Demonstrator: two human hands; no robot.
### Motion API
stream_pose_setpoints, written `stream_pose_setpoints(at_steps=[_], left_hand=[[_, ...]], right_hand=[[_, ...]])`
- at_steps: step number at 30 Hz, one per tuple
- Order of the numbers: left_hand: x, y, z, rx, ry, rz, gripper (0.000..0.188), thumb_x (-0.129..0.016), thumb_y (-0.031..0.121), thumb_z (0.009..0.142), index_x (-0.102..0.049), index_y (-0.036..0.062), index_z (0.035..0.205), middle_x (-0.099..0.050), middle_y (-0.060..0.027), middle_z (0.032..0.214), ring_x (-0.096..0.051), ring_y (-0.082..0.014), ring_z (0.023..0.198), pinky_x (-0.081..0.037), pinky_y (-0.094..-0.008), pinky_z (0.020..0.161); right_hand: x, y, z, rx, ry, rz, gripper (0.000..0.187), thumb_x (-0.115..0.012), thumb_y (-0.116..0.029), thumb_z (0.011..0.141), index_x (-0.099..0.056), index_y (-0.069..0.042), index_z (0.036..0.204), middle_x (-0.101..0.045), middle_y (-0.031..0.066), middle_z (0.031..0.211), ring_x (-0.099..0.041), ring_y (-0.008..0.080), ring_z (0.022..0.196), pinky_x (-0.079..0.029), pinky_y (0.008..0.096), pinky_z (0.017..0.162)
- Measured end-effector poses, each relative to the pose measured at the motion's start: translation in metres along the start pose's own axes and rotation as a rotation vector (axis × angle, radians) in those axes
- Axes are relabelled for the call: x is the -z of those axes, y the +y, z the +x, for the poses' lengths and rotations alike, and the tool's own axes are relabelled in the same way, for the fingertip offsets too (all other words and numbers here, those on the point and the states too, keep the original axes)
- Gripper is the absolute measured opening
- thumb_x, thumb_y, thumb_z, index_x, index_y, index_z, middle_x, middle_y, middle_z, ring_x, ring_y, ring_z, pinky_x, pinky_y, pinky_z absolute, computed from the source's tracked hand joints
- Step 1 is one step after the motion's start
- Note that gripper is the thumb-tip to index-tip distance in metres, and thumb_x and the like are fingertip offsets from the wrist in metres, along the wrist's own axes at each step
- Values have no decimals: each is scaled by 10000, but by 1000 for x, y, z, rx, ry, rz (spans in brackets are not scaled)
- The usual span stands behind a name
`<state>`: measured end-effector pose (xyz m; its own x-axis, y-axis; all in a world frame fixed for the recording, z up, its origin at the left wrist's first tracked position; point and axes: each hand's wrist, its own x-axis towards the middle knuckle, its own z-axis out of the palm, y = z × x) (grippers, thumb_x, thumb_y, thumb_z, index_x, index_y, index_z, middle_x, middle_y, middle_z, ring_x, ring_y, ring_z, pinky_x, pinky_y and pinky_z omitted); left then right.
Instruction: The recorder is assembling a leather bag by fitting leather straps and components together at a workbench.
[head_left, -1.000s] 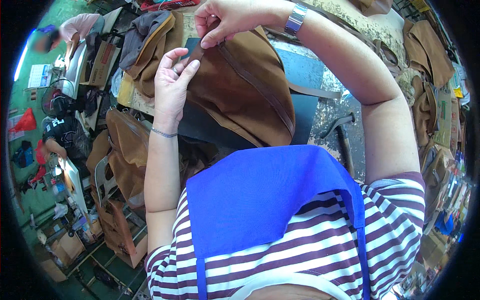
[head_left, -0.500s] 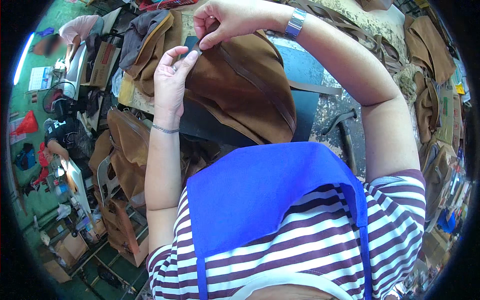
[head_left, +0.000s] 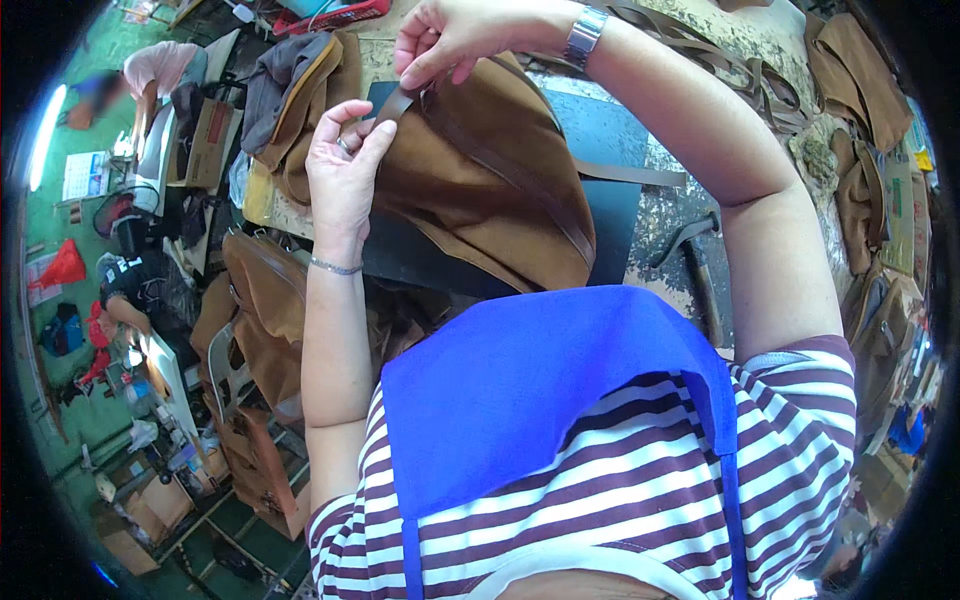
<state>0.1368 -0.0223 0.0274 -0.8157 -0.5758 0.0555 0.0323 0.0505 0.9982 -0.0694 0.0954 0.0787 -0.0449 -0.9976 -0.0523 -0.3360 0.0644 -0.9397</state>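
A brown fabric bag point(head_left: 535, 125) with dark leather trim lies on a dark board point(head_left: 615, 225) in front of me. At its far left end, my left hand point(head_left: 343, 170) pinches a dark brown strap point(head_left: 398, 104) between thumb and forefinger. My right hand point(head_left: 450, 42), reaching in from above, is closed on the same strap near the bag's edge. A short length of the strap shows between both hands; the part under my right fingers is hidden. From the bag's right side, another strap end point(head_left: 640, 177) sticks out flat over the board.
A hammer point(head_left: 706, 290) lies on the worn table right of the bag. Loose straps point(head_left: 750, 85) are heaped at the far right. A grey-and-brown bag point(head_left: 285, 90) stands left of my hands, with more brown bags point(head_left: 265, 300) beside my left arm. Two other people work at the left.
My hands have moved slightly apart, and more of the strap now shows between them. My left hand sits a little lower. The bag stays in nearly the same place.
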Motion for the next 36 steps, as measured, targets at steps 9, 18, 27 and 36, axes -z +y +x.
stream_pose_setpoints(at_steps=[9,18,27,36], left_hand=[[-3,10,-6,80,-23,-23,488,-661,-29,837,-443,48,1267,-630,-64,985,-589,-77,884,-464,-194,809],[-8,11,-7,53,37,-57,498,-669,-21,837,-434,38,1272,-630,-57,966,-585,-64,866,-455,-176,780],[-5,17,-8,56,17,-23,495,-688,-1,836,-443,34,1264,-632,-31,898,-574,-39,813,-449,-161,745],[-7,23,-27,7,80,-4,534,-717,11,819,-440,33,1274,-631,-22,874,-578,-47,806,-443,-172,772]], right_hand=[[-5,9,11,19,-20,-69,293,-732,-240,813,-607,-47,994,-673,38,863,-641,104,780,-524,254,659],[-13,8,17,73,0,-73,287,-722,-188,809,-591,-34,1013,-672,51,861,-648,113,760,-533,250,641],[-22,-10,8,92,-7,-140,248,-698,-191,827,-602,-29,989,-680,61,843,-658,126,742,-531,256,624],[-20,-52,16,222,-74,-513,282,-742,-155,738,-647,-17,965,-679,78,799,-639,159,712,-509,293,609]])
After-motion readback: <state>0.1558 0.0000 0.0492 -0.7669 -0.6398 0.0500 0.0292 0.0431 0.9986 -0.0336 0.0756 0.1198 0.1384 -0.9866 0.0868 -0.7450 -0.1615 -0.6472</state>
